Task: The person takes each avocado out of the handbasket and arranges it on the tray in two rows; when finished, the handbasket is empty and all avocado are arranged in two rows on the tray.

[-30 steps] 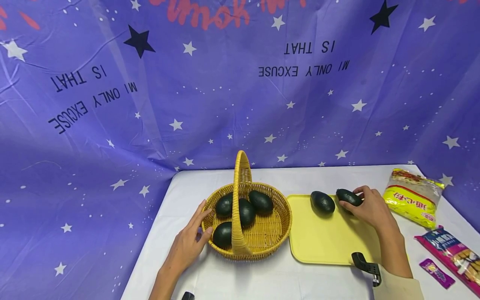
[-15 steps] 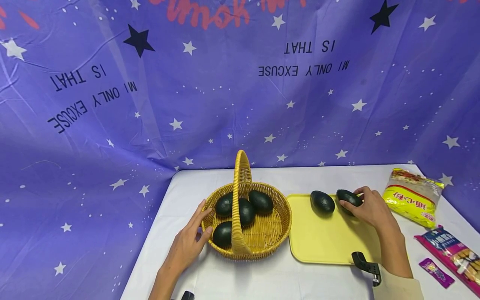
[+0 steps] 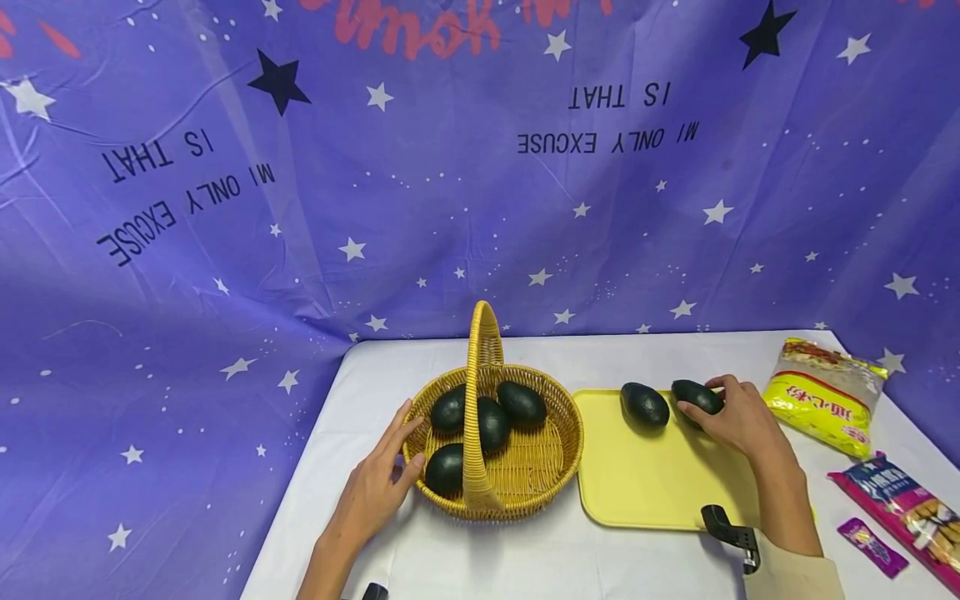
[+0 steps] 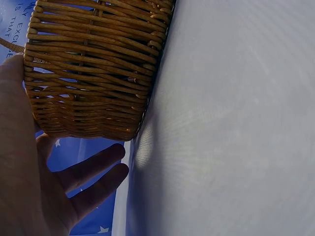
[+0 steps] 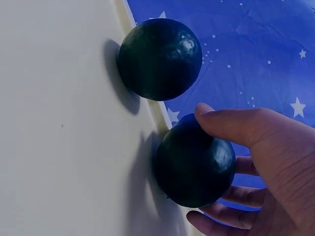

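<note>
My right hand (image 3: pixel 742 419) grips a dark green avocado (image 3: pixel 695 395) at the back of the yellow tray (image 3: pixel 660 492). In the right wrist view its thumb (image 5: pixel 231 123) lies on the near side of that avocado and the fingers curl behind. Beside it on the tray sits a second avocado (image 3: pixel 645 405). To the left stands a woven basket (image 3: pixel 536 475) with a tall handle, holding several avocados (image 3: pixel 522 405). My left hand (image 3: pixel 375 487) touches the basket's left rim with spread, fairly straight fingers; in the left wrist view two fingers (image 4: pixel 101 189) extend free below the basket wall.
Right of the tray lie a yellow-and-clear food bag (image 3: pixel 825 396), a pink-and-blue snack packet (image 3: pixel 903 512) and a small purple sachet (image 3: pixel 872 547). The white-covered table (image 3: pixel 525 558) ends at a purple star-print cloth (image 3: pixel 450 208) behind.
Hardly anything differs: my right hand and the avocado it grips shift very slightly left. The left hand stays at the basket rim.
</note>
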`<action>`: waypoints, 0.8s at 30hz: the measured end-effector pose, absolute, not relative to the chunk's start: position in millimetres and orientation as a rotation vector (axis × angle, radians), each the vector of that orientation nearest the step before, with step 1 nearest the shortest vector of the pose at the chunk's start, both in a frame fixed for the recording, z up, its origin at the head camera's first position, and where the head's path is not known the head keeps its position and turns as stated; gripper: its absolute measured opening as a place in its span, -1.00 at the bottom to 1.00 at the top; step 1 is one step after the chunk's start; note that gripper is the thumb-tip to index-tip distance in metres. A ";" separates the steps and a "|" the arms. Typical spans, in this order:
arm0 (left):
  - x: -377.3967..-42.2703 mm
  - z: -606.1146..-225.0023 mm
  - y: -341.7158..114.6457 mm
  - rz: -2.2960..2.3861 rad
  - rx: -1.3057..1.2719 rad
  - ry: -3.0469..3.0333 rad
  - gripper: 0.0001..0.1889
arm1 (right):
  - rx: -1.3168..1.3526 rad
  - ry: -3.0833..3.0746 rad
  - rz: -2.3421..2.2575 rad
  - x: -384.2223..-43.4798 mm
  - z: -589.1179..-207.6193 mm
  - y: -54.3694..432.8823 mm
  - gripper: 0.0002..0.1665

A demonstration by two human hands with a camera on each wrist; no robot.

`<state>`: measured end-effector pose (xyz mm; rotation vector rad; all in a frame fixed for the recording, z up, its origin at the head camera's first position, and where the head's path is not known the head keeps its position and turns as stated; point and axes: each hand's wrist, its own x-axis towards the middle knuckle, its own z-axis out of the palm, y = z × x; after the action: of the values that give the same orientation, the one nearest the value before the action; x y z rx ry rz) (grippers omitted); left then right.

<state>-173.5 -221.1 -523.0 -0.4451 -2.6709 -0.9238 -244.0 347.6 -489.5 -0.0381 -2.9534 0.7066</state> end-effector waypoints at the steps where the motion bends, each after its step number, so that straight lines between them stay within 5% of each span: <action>1: -173.6 -523.0 -221.1 -0.924 -0.446 -2.671 -0.38 | -0.041 -2.953 0.708 -243.4 -488.9 347.4 -0.05; 24: -174.2 -523.8 -221.3 -0.927 -0.452 -2.663 -0.37 | -0.060 -2.932 0.686 -242.2 -482.9 347.5 0.00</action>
<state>-174.2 -221.3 -523.8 -0.4520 -2.6628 -0.9273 -242.2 347.5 -482.9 -0.0601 -2.9315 0.6864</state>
